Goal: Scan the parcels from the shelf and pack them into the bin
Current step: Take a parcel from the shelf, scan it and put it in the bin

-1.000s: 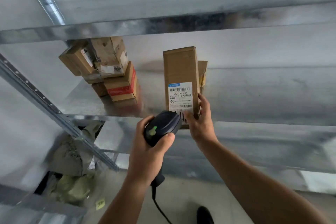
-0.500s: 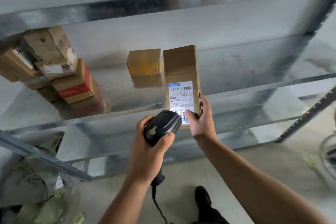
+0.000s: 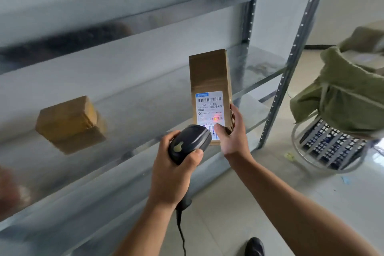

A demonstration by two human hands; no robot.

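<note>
small box [image 3: 66, 119] — on shelf [image 3: 145, 97] | upright [image 3: 294, 48] — between parcel [image 3: 209, 72] and bin [image 3: 332, 145]

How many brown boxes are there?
2. A tall cardboard box is held by the right hand; a small cardboard box sits on the metal shelf, left. Blurry edges may hide more.

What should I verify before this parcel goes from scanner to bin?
1. Right hand grips tall brown cardboard parcel at its lower end: ok.
2. Left hand holds black handheld scanner, pointed at white shipping label: ok.
3. Red scan light on lower barcode: ok.
4. Scan registered: cannot tell.
5. Olive sack-lined wire bin in view on the right: ok.
6. Room left in bin: cannot tell.
</note>
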